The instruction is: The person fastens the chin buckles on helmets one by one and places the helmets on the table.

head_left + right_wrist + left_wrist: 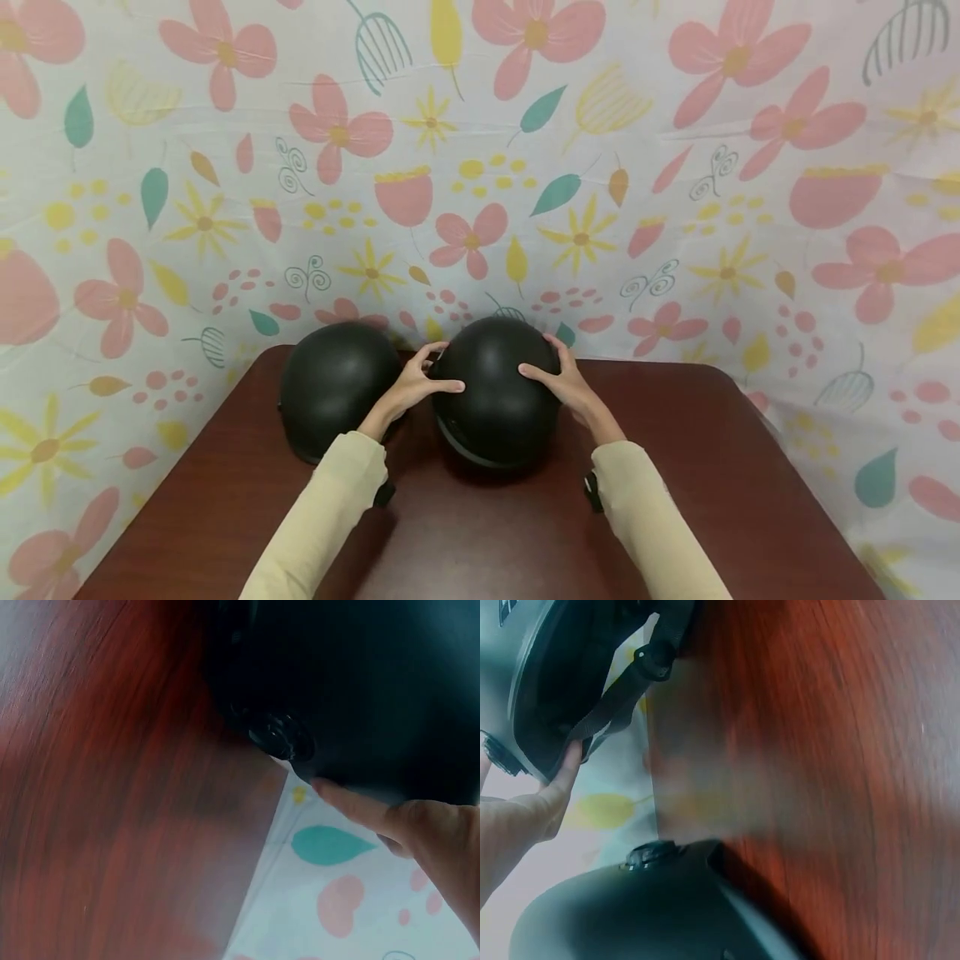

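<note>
A white cloth printed with pink, yellow and teal flowers (480, 167) rises behind a dark reddish-brown wood-grain table (480, 533). At the table's far side, between the two hands, is a matte black, dome-shaped, hard-shelled helmet (495, 400); just beside it, on the person's left, sits a second black domed helmet (337, 383).

The left hand (414, 385) and right hand (564, 385) grip the first helmet from opposite sides, thumbs pressed on the near face of the dome, fingers wrapped round its flanks. In the left wrist view its rim appears raised from the wood, though the right wrist view is too dark to settle that.

The shell should be stiff and fairly light for its bulk, not fragile, but its smooth curve may slide under thumbs alone. The surest hold is probably low on both sides, with fingers hooked at the rim. A dark webbing strap (619, 701) hangs from the hollow underside; being soft, it could swing or catch, so it makes a poor handle. The round black side knob (281, 735), near the right fingers, may give a little extra purchase.
</note>
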Tool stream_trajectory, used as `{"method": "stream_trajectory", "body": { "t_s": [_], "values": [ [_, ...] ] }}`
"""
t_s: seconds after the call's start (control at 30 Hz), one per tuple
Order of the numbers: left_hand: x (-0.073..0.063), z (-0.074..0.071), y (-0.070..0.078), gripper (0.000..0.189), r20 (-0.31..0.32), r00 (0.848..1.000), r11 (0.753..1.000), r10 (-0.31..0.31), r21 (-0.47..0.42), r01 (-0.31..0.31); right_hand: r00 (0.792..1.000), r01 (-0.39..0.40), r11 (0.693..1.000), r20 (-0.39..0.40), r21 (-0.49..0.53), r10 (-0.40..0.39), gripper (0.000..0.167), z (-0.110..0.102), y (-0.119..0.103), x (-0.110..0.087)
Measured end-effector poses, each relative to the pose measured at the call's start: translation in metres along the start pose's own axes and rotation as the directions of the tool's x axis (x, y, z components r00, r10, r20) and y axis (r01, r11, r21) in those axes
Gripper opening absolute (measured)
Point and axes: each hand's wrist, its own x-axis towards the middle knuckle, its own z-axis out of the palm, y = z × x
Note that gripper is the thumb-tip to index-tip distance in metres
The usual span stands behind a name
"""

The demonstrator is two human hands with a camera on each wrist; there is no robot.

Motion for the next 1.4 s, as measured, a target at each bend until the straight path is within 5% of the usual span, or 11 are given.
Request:
{"method": "stream_trajectory", "body": {
  "t_s": [0.53,0.93,1.4],
  "values": [
    [0.001,-0.045,0.031,0.079,0.047,0.997,0.995,0.054,0.086,-0.058,0.997,0.026,0.974,-0.076,0.224,-0.009,0.082,0.047,0.003,0.007],
    [0.007,-0.049,0.038,0.079,0.043,0.997,0.994,0.058,0.093,-0.062,0.997,0.017,0.943,-0.074,0.332,0.008,0.08,0.052,0.001,0.01],
    [0.009,-0.05,0.034,0.078,0.032,0.999,0.998,0.037,0.043,-0.038,0.986,0.073,0.947,-0.167,0.312,-0.021,0.082,0.064,0.005,0.008]
  ]
}}
